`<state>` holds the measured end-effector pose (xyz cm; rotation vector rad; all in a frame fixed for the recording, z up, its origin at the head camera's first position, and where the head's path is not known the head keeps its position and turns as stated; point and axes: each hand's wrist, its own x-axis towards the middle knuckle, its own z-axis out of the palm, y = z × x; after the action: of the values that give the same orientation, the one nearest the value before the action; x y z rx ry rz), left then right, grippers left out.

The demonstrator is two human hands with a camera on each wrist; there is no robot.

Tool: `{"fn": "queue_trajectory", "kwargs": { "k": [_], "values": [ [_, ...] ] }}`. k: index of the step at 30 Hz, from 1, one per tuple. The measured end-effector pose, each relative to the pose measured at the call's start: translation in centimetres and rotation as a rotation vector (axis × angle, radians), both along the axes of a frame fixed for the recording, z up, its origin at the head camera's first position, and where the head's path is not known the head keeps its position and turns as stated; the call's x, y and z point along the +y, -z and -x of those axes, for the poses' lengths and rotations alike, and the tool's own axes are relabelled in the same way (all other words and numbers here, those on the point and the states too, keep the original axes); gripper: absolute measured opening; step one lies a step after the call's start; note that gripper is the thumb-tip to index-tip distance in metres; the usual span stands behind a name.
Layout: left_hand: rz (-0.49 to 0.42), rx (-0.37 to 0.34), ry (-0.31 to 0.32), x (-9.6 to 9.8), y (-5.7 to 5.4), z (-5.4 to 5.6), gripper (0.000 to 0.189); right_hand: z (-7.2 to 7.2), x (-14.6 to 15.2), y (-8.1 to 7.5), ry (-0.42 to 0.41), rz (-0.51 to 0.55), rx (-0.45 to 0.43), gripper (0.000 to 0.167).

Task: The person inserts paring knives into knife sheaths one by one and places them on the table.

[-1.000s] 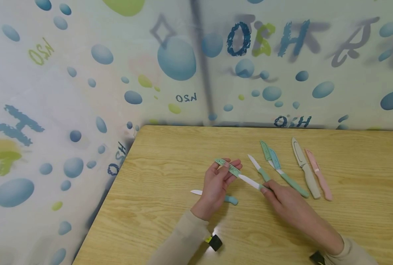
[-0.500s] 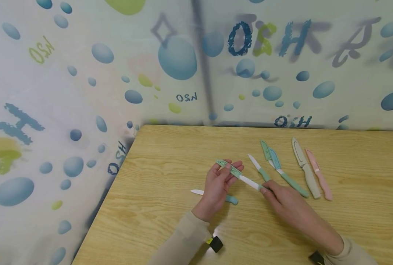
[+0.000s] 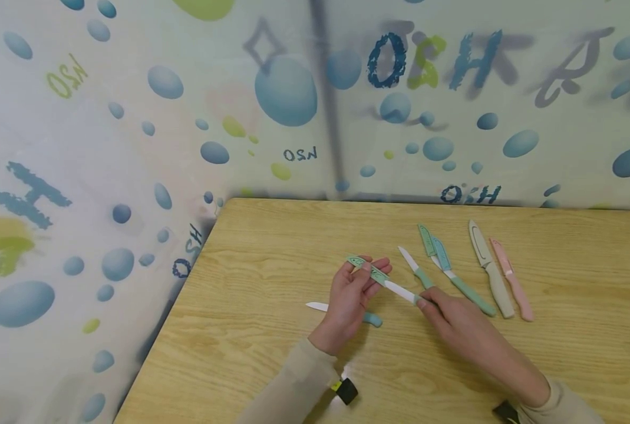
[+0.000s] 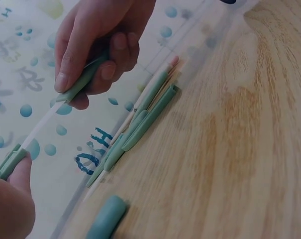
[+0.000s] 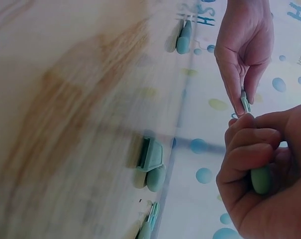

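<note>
My left hand (image 3: 345, 300) pinches a patterned green knife sheath (image 3: 379, 275) between thumb and fingers, above the table. My right hand (image 3: 465, 327) grips the green handle (image 4: 83, 79) of a knife with a white blade (image 3: 399, 291). The blade's front end meets the sheath's mouth and part of it seems to be inside; the rest is bare. Below my left hand lies a knife with a blue handle (image 3: 372, 319) and a bare white blade, partly hidden by the hand. Just beyond my right hand is a small green-handled knife (image 3: 424, 279), its white blade bare.
On the wooden table (image 3: 240, 282), to the right, lie a green sheath (image 3: 426, 239), a blue sheath (image 3: 441, 254) at a green-handled knife (image 3: 474, 297), a beige knife (image 3: 497, 291) and a pink knife (image 3: 518, 297). A patterned wall covering (image 3: 293, 176) stands behind the table.
The sheath in my left hand has shifted very slightly right, and a little less of the white blade shows. Both hands keep their hold; the other knives lie as before.
</note>
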<state>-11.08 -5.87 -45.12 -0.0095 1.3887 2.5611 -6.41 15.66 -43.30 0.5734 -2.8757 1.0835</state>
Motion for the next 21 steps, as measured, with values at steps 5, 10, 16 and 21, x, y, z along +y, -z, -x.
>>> {"fn": "queue_trajectory", "kwargs": {
  "k": [5,10,16,21],
  "values": [
    [0.004,0.012,0.003,0.12,0.23,0.07,0.024,0.04,0.01,-0.20,0.013,0.000,-0.031,0.014],
    [0.012,0.028,0.007,0.13,0.33,0.06,0.023,0.06,0.03,-0.35,0.021,-0.004,-0.053,0.015],
    [0.009,0.022,0.006,0.21,0.24,0.12,0.023,0.09,0.01,-0.54,0.037,-0.010,-0.065,0.015],
    [0.009,0.003,-0.003,0.36,0.22,0.11,0.022,0.14,0.01,-0.55,0.037,-0.007,-0.068,0.016]
  ]
}}
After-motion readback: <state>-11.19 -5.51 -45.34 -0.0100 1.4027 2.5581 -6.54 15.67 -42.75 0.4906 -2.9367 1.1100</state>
